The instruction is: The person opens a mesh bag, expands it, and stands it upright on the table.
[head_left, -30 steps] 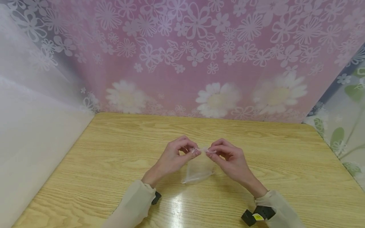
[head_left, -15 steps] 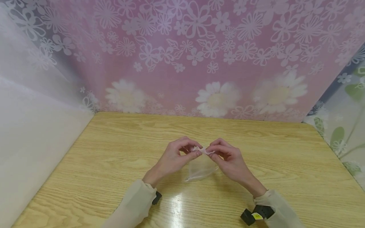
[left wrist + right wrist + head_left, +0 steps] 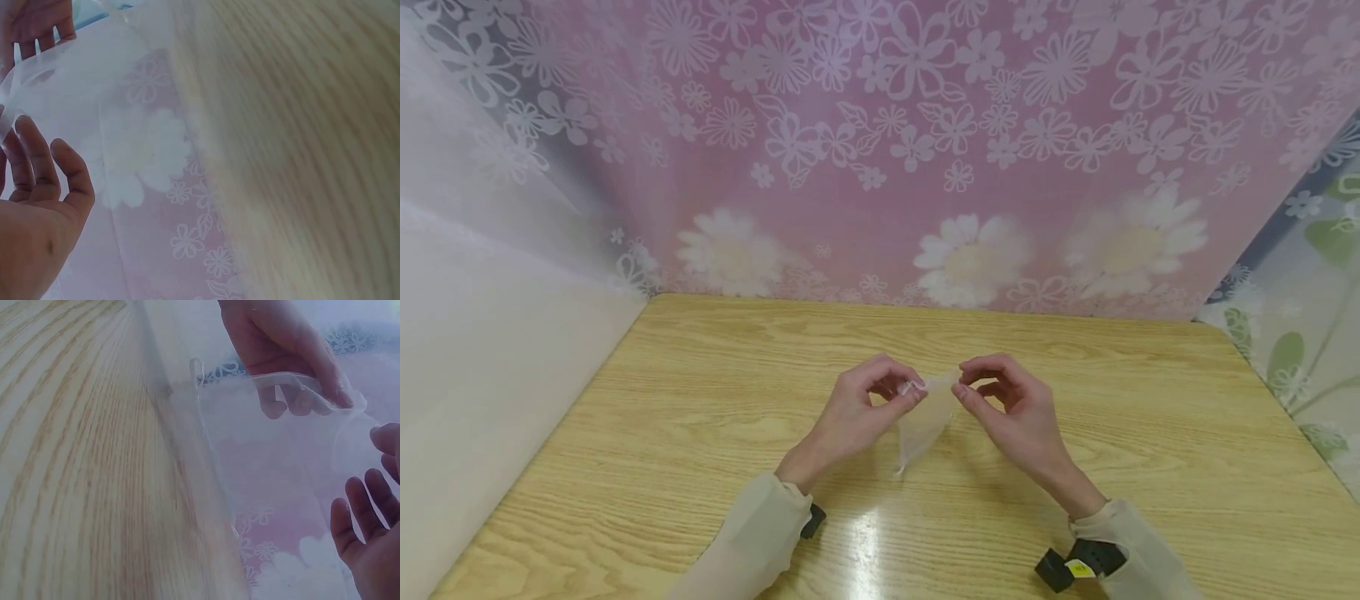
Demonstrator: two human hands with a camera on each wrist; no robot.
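Note:
A small clear plastic bag point(image 3: 925, 421) hangs between the two hands above the table, its lower corner pointing down toward the left. My left hand point(image 3: 868, 404) pinches the bag's gathered top edge between thumb and fingers; the left wrist view shows this left hand point(image 3: 47, 181) with its other fingers loosely bent. At the bag's upper right edge is my right hand point(image 3: 1018, 417), with thumb and index tips slightly apart beside the film. The right wrist view has the right hand point(image 3: 375, 525) with fingers spread near the see-through bag point(image 3: 269, 444). Nothing is visible inside the bag.
The wood-grain table point(image 3: 700, 400) spreads below the hands. A pink flowered curtain point(image 3: 850, 208) hangs behind it, with a pale sheet point(image 3: 497, 333) at the left. Dark wrist devices sit at the cuffs, one a black camera point(image 3: 1056, 571) on the right.
My right hand has moved away to the right from the left hand, and its fingertips have parted. The bag's top has stretched out and its bottom has swung into a narrow point.

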